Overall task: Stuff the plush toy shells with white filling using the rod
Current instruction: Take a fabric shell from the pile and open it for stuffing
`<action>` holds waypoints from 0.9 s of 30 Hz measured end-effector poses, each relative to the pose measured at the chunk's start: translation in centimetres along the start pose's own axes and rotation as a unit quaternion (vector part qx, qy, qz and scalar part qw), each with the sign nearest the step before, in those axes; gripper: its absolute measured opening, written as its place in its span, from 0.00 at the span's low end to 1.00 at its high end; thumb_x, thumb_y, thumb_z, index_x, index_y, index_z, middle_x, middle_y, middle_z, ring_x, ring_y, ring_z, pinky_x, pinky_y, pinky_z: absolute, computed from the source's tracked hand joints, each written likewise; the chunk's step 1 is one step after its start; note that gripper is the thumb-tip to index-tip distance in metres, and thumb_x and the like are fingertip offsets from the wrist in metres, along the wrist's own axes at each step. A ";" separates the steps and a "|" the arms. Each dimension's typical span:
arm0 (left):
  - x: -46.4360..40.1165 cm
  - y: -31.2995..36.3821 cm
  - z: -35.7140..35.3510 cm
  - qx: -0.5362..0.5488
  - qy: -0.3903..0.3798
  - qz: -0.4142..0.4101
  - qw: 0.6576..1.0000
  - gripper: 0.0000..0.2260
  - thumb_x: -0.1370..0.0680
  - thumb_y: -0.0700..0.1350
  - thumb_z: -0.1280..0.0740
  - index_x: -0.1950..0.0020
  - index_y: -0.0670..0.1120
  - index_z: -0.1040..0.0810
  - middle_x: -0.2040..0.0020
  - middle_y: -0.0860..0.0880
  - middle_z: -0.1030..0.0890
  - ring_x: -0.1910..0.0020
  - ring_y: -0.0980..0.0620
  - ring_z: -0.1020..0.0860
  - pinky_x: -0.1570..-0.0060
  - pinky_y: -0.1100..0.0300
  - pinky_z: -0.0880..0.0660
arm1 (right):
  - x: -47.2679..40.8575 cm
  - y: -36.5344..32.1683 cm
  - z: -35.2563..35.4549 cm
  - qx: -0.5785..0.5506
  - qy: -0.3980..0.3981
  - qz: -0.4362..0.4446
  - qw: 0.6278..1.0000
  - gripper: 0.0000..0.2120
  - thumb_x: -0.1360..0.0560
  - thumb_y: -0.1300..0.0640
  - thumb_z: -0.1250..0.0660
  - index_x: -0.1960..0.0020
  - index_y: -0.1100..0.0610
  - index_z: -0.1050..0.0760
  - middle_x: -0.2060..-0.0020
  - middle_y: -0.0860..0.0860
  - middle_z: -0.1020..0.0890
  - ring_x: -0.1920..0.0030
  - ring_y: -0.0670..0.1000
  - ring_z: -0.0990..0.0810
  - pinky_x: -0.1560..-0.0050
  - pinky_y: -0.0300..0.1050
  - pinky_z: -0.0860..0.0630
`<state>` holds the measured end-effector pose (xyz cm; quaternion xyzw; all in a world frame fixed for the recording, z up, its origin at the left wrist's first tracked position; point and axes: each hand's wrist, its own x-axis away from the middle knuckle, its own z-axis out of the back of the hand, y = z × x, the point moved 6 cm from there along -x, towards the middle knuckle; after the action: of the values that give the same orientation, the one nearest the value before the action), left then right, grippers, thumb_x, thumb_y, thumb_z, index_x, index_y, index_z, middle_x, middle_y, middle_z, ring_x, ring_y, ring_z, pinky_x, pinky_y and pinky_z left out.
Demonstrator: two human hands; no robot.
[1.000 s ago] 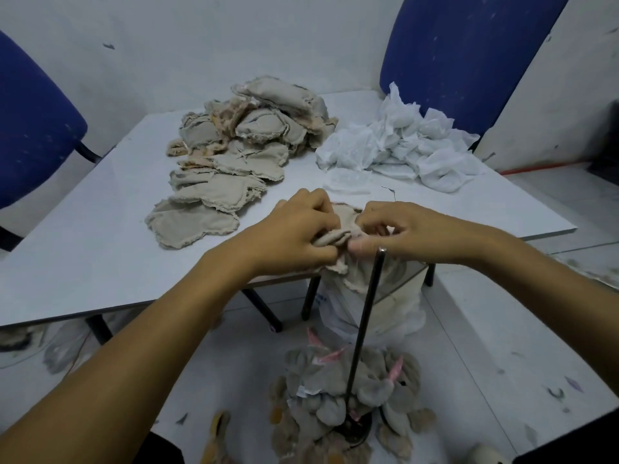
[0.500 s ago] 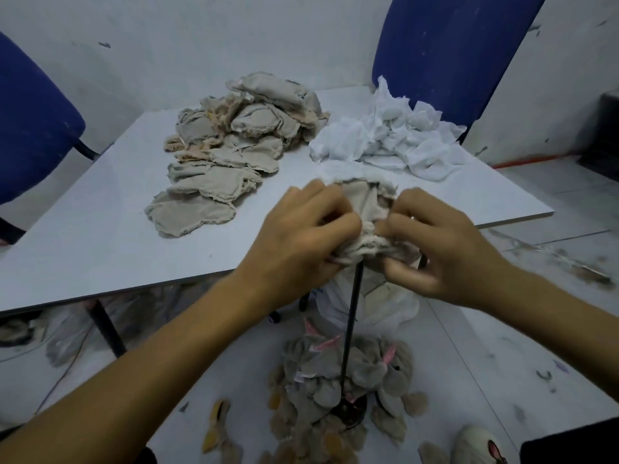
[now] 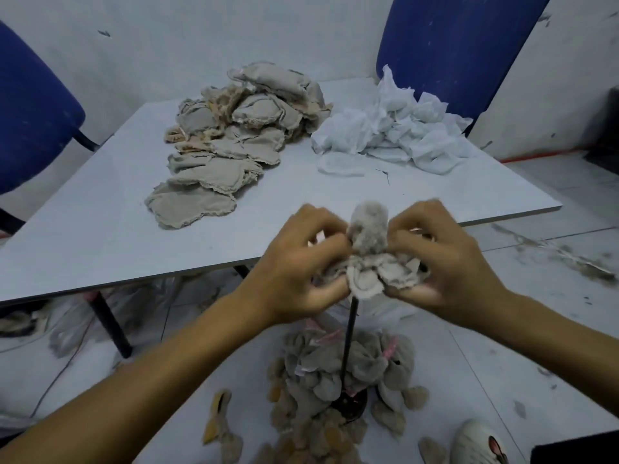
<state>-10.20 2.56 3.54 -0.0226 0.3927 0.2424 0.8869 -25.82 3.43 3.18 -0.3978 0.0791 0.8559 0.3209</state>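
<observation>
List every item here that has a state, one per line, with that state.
Left hand: gripping the plush shell.
Right hand: gripping the plush shell.
Plush shell: pulled over the rod, fuzzy tip up.
Rod: upright, top hidden in the shell.
Flat shells: heaped on the table.
White filling: piled loose.
Plush toys: heaped on the floor.

The pale grey flat-topped counter carries a heap of flat beige fabric toy shells beside a pile of crumpled white filling. The speckled white floor bears grey stuffed plush pieces around the black rod's base.
</observation>
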 end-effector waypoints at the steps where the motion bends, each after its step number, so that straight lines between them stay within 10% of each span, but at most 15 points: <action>1: -1.1 -0.1 1.0 0.031 0.015 0.013 0.999 0.07 0.28 0.40 0.28 0.60 0.38 0.24 0.54 0.42 0.24 0.58 0.44 0.28 0.61 0.52 0.30 | -1.0 0.1 1.0 -0.004 0.020 -0.010 1.000 0.15 0.29 0.53 0.25 0.56 0.65 0.22 0.56 0.58 0.23 0.56 0.54 0.28 0.53 0.35 0.35; 6: -6.2 -1.2 3.8 0.185 0.035 0.116 0.975 0.08 0.28 0.53 0.33 0.57 0.48 0.25 0.54 0.53 0.29 0.57 0.55 0.28 0.60 0.60 0.31 | -6.0 1.0 4.2 -0.067 0.099 -0.096 0.988 0.13 0.27 0.48 0.28 0.59 0.58 0.24 0.63 0.49 0.25 0.64 0.41 0.29 0.61 0.27 0.34; 10: -7.9 -2.1 3.7 0.214 0.064 0.173 0.959 0.13 0.30 0.52 0.31 0.60 0.43 0.22 0.58 0.51 0.28 0.58 0.55 0.27 0.58 0.61 0.31 | -7.5 2.5 3.4 -0.073 0.131 -0.214 0.965 0.16 0.30 0.47 0.34 0.64 0.61 0.28 0.70 0.51 0.26 0.69 0.47 0.31 0.69 0.41 0.35; 18: -6.2 -7.2 1.7 0.323 0.143 0.390 0.850 0.11 0.37 0.37 0.30 0.72 0.47 0.32 0.73 0.54 0.32 0.73 0.57 0.33 0.72 0.64 0.36 | -7.8 4.1 -0.4 -0.381 -0.110 -0.268 0.878 0.07 0.26 0.54 0.31 0.56 0.58 0.23 0.62 0.49 0.22 0.60 0.46 0.22 0.61 0.39 0.25; 22: -5.9 -7.2 1.1 0.238 0.149 0.381 0.881 0.16 0.32 0.31 0.33 0.71 0.46 0.34 0.72 0.55 0.34 0.70 0.55 0.37 0.70 0.59 0.40 | -7.2 4.5 -0.8 -0.347 -0.124 -0.270 0.889 0.09 0.25 0.56 0.28 0.55 0.63 0.23 0.62 0.58 0.20 0.60 0.51 0.20 0.56 0.48 0.22; 27: -6.2 -6.0 -0.5 0.382 0.014 0.346 0.857 0.07 0.32 0.42 0.35 0.69 0.51 0.29 0.69 0.57 0.30 0.68 0.56 0.32 0.68 0.61 0.37 | -6.3 6.1 -0.2 -0.224 0.004 -0.320 0.920 0.12 0.29 0.61 0.27 0.66 0.62 0.28 0.70 0.59 0.24 0.68 0.53 0.26 0.64 0.57 0.24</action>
<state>-11.39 -5.42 6.63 0.4524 0.4490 0.3638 0.6793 -26.44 -4.51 6.92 -0.4672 -0.2450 0.7008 0.4801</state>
